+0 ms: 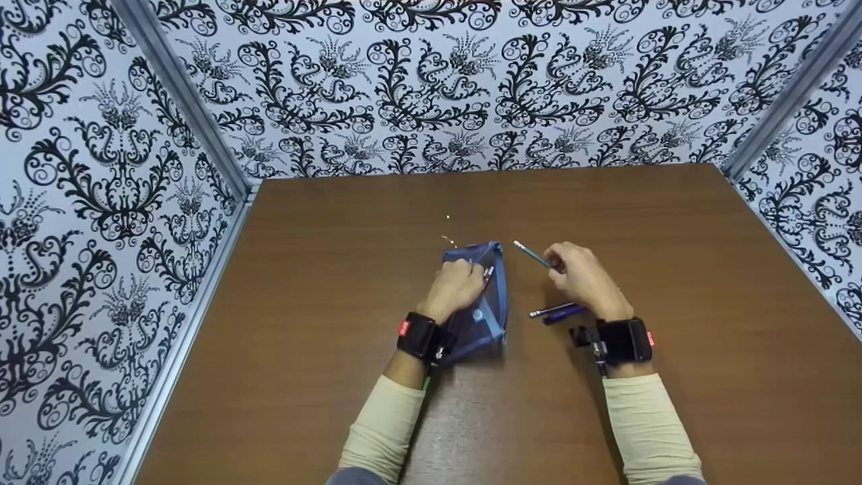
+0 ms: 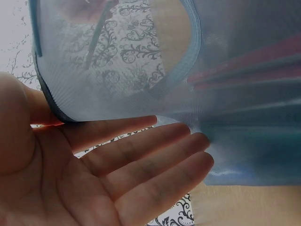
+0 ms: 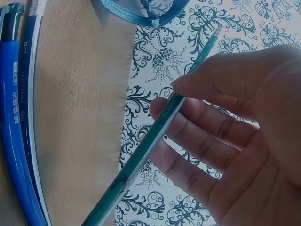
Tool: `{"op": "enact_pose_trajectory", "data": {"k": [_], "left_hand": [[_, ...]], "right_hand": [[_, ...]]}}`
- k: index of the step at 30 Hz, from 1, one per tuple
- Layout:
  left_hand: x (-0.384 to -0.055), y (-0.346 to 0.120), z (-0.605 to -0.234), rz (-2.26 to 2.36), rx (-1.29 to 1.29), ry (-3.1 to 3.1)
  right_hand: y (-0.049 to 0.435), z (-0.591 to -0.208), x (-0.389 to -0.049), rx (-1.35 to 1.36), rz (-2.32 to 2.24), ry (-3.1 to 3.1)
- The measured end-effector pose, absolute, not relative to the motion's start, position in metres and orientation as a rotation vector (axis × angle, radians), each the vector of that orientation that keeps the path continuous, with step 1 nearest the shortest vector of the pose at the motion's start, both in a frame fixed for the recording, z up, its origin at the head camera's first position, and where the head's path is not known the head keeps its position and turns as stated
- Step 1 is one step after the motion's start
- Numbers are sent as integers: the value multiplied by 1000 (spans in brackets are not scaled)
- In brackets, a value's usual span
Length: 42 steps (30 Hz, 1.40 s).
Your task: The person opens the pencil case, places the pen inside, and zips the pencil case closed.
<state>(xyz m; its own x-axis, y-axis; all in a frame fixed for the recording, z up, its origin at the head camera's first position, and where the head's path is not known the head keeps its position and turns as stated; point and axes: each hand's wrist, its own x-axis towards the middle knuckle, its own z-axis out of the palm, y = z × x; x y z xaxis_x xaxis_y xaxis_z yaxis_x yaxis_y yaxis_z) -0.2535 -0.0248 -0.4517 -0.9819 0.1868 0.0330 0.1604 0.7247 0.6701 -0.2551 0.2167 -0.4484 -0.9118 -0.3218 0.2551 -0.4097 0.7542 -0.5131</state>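
Blue translucent mesh, edged with a blue band, forms the flat pouch [image 1: 477, 325] lying near the middle of the table, and the left hand [image 1: 459, 286] pinches its edge between thumb and forefinger, the other three fingers extended. Slender reddish shapes [image 2: 244, 63] show through the mesh. The left forearm reaches up from below, angled inward, wrist over the pouch's near part. The right hand [image 1: 582, 273] is raised at the pouch's right, thumb and fingertips grasping a slim green pencil [image 3: 155, 127] whose pale end tilts toward the pouch, just apart from it. Under that hand, a glossy blue plastic pen [image 3: 10, 94] and a dark blue pencil with a pale stripe [image 3: 29, 89] lie side by side. Black wristbands [image 1: 623, 340] and cream sleeves [image 1: 650, 424] cover both arms. Brown wood-grain tabletop [image 1: 337, 269] spreads beneath, bounded by white walls with black scrollwork [image 1: 438, 81] and grey metal corner posts [image 1: 182, 94].
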Motion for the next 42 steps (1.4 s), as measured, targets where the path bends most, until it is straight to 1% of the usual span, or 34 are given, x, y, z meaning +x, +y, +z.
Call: {"op": "enact_pose_trajectory", "data": {"k": [42], "left_hand": [[-252, -26, -449, 1125, 313, 2877]], "right_hand": [[216, -451, -259, 591, 871, -2804]]}}
